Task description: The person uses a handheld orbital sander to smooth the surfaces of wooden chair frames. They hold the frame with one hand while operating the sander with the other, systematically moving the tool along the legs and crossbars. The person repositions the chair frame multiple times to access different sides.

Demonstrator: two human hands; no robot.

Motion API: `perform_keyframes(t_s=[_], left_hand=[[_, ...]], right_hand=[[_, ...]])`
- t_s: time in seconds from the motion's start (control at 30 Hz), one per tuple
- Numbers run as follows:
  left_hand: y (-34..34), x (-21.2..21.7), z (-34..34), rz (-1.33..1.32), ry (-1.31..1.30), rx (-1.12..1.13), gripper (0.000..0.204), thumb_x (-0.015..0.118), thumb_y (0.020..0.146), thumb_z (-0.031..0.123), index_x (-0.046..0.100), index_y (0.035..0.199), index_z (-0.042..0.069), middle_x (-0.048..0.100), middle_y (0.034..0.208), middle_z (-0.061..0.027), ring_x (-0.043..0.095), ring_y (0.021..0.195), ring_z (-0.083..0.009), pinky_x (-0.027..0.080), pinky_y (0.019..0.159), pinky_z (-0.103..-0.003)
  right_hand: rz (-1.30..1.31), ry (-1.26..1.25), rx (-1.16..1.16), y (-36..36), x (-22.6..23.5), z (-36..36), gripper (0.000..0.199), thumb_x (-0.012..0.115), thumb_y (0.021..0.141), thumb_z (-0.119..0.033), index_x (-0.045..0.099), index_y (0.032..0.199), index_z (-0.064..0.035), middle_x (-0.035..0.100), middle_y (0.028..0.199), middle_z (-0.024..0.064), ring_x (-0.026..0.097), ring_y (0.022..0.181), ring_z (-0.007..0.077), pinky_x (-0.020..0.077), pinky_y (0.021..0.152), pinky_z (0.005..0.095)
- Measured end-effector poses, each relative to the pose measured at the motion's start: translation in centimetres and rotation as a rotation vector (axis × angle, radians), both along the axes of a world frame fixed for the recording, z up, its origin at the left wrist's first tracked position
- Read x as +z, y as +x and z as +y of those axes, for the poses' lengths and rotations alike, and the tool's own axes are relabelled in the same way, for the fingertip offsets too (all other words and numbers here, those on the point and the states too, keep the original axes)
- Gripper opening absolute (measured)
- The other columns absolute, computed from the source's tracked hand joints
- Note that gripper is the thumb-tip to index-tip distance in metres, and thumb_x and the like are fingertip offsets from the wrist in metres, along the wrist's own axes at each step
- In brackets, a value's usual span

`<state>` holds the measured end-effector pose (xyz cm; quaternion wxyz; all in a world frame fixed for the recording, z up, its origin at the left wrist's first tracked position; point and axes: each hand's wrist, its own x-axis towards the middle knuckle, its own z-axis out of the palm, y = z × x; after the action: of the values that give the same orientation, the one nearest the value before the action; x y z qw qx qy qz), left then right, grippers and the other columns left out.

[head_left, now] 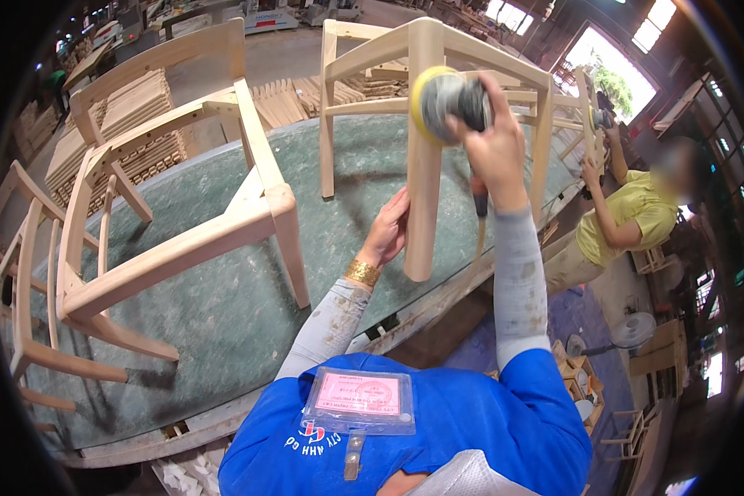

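Sander (451, 106) sat in the curled grip of the right hand (498, 150); left of that hand stood the near leg (424, 202) of a chair (498, 59), its long axis upright. The left hand (386, 227), nearer the leg's lower end, met its left side, fingertips partly hidden, pinch indeterminable. Below both hands spread the green desk (223, 355).

small lettering on a pink badge (358, 393), a blue shirt (504, 413) (aslant there) and a background machine (270, 21)
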<state>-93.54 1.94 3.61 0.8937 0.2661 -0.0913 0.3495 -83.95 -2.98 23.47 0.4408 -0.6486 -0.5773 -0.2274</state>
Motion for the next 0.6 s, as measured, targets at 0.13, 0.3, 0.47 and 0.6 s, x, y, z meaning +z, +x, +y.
perform_keyframes(t_s=[0.13,0.3,0.47,0.6], left_hand=[[-0.4,0.1,0.6,-0.033,0.026,-0.029,0.043,0.043,0.098,0.019,0.036,0.138,0.002,0.053,0.125,-0.0058,0.053,0.111,-0.0138,0.045,0.094,-0.029],[-0.5,1.2,1.8,-0.028,0.026,-0.026,0.041,0.044,0.098,0.019,0.04,0.135,0.002,0.054,0.126,-0.0065,0.053,0.113,-0.0145,0.043,0.097,-0.03],[-0.4,1.5,3.8,-0.027,0.087,-0.035,0.042,0.042,0.098,0.021,0.038,0.137,0.005,0.054,0.125,-0.0046,0.053,0.111,-0.0138,0.042,0.096,-0.032],[-0.2,2.2,4.1,-0.037,0.057,-0.06,0.039,0.045,0.098,0.019,0.043,0.133,0.003,0.057,0.121,-0.0043,0.055,0.108,-0.0129,0.044,0.094,-0.029]], right_hand=[[0.012,-0.019,-0.058,-0.2,2.8,2.0,0.067,0.079,0.065,-0.022,0.05,0.126,-0.0214,0.06,0.078,0.0142,0.059,0.071,0.0318,0.0469,0.068,0.0434],[0.033,-0.154,0.14,0.8,-2.0,-4.2,0.067,0.078,0.064,-0.015,0.052,0.126,-0.0177,0.064,0.103,0.0158,0.063,0.093,0.031,0.0488,0.08,0.0377],[0.285,-0.209,0.022,-0.8,-7.3,-11.9,0.071,0.075,0.062,0.001,0.051,0.128,-0.0132,0.062,0.111,0.0141,0.062,0.1,0.0253,0.0483,0.086,0.0341],[0.265,-0.133,-0.024,-1.9,-9.4,-12.8,0.071,0.078,0.063,-0.002,0.052,0.128,-0.014,0.06,0.104,0.0126,0.061,0.095,0.0254,0.0483,0.083,0.0348]])
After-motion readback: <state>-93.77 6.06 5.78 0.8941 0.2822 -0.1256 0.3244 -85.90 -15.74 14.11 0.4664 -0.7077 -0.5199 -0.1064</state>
